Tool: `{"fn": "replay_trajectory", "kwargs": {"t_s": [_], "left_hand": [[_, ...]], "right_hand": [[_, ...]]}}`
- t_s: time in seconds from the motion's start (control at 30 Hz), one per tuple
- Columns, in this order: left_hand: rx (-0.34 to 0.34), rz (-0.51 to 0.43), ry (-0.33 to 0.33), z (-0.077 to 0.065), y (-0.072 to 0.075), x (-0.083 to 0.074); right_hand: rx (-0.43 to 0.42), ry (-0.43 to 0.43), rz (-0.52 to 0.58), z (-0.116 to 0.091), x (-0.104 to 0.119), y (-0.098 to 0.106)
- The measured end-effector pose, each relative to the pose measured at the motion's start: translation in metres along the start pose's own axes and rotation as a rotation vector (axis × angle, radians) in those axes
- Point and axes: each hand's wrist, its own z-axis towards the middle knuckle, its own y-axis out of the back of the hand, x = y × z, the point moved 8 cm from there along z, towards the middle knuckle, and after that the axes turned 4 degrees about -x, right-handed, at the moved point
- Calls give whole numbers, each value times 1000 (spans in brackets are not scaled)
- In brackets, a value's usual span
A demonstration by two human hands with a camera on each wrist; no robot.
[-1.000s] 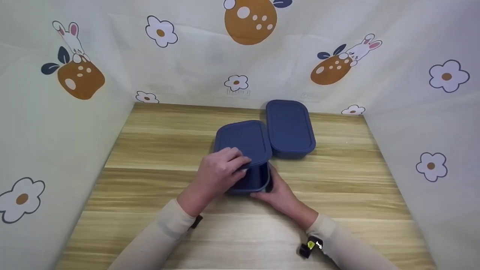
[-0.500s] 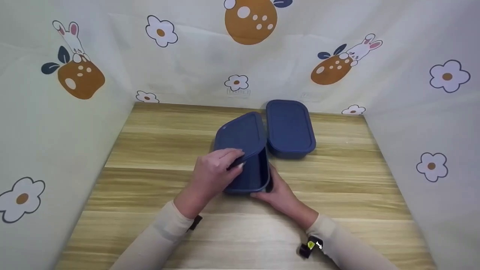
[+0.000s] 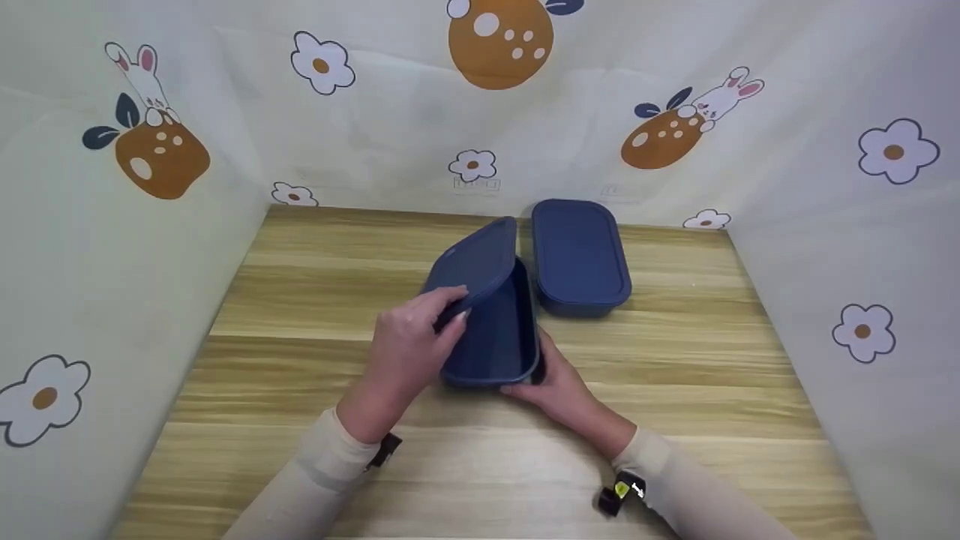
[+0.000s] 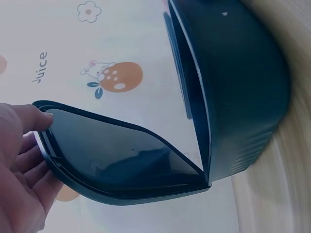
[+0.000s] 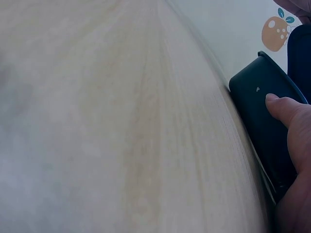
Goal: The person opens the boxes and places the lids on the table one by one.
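Note:
My left hand (image 3: 409, 337) pinches the near edge of a dark blue lid (image 3: 472, 262), thumb on its underside and fingers on top. The lid is tilted up to the left over a matching rectangular box (image 3: 491, 360). In the left wrist view, the lid (image 4: 112, 145) still meets the box (image 4: 238, 87) at one end. My right hand (image 3: 566, 386) grips the box's near right corner, its thumb along the front wall, as the right wrist view shows on the box (image 5: 260, 116). What part of the box's inside shows is dark, with nothing visible in it.
A second dark blue box (image 3: 581, 255) with its lid on stands just behind and right of the first. The wooden table (image 3: 300, 300) is bordered by pale printed cloth walls (image 3: 390, 112) at the back and sides.
My left hand has moved left with the lid, which tilts more steeply and uncovers more of the box's inside. The right hand stays at the box's corner.

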Motion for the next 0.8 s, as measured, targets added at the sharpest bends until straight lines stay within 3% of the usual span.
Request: {"fn": "replay_trajectory", "kwargs": {"t_s": [0.4,0.67,0.8], "left_hand": [[-44,-77,151,6,15,15],[-66,-276,352,10,24,38],[-82,-363,440,13,30,51]], "right_hand": [[-8,-2,-21,0,0,1],[32,17,69,1,4,-2],[20,11,60,0,4,-2]]}}
